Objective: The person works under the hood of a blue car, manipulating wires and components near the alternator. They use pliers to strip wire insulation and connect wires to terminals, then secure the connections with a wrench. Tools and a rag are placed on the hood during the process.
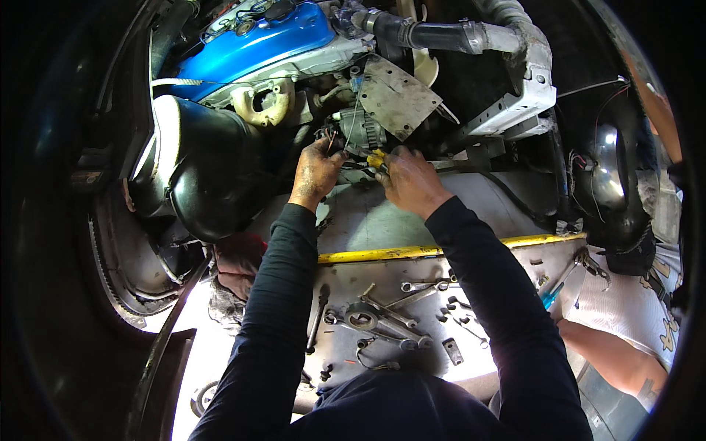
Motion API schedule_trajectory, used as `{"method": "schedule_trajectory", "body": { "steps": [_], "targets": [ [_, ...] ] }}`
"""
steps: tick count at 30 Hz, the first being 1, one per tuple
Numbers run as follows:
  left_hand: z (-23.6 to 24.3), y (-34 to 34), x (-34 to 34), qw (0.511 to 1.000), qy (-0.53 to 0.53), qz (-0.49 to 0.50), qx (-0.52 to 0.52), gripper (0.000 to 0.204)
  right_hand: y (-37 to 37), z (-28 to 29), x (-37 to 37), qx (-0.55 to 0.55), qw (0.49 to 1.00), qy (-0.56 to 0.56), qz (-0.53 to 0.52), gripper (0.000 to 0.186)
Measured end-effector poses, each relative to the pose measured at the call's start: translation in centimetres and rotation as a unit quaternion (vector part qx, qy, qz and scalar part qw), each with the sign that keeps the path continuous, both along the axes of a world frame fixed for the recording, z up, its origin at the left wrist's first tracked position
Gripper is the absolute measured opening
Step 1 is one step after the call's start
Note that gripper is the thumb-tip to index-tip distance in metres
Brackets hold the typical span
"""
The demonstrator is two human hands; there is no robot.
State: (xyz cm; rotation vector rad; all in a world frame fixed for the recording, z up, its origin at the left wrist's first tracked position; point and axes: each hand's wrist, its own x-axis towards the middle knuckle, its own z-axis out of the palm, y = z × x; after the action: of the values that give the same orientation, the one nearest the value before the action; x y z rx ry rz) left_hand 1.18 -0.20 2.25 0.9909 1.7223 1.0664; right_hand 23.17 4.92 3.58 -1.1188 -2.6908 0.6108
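Both my hands reach into an engine bay. My left hand (316,173) is closed around thin wires (331,137) that show dark and copper-coloured above its fingertips. Close by on the right, my right hand (413,180) grips a yellow-handled tool (376,159); its working end is hidden, so I cannot tell its kind. Just beyond the hands sits a ribbed, rounded metal alternator-like unit (359,126). A flat grey metal plate (399,95) with holes lies tilted above it.
A blue engine cover (257,45) is at the far left, a black rounded housing (209,165) below it. A yellow bar (382,254) crosses before me. Several wrenches (401,316) lie on a metal panel (426,367). Another person's arm (610,356) is at right, near a blue-handled tool (553,294).
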Motion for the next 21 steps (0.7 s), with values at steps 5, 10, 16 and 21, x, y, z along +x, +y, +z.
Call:
{"method": "schedule_trajectory", "body": {
  "steps": [5, 10, 16, 21],
  "targets": [
    [-0.2, 0.1, 0.1, 1.000, 0.010, -0.005, -0.019, 0.027, -0.2, -1.2, -0.1, -0.014, 1.000, 0.006, -0.003, 0.035],
    [0.5, 0.1, 0.4, 1.000, 0.019, -0.015, 0.016, 0.028, 0.2, -1.1, -0.6, -0.008, 1.000, -0.025, 0.007, 0.038],
    [0.2, 0.3, 0.9, 0.993, -0.108, 0.036, -0.036, 0.026, -0.4, 0.4, -0.9, -0.061, 0.998, -0.022, -0.005, 0.032],
    [-0.4, 0.4, 1.0, 0.983, -0.166, 0.068, -0.036, 0.026, -0.7, 1.1, -1.0, -0.082, 0.996, -0.043, -0.010, 0.029]
  ]
}}
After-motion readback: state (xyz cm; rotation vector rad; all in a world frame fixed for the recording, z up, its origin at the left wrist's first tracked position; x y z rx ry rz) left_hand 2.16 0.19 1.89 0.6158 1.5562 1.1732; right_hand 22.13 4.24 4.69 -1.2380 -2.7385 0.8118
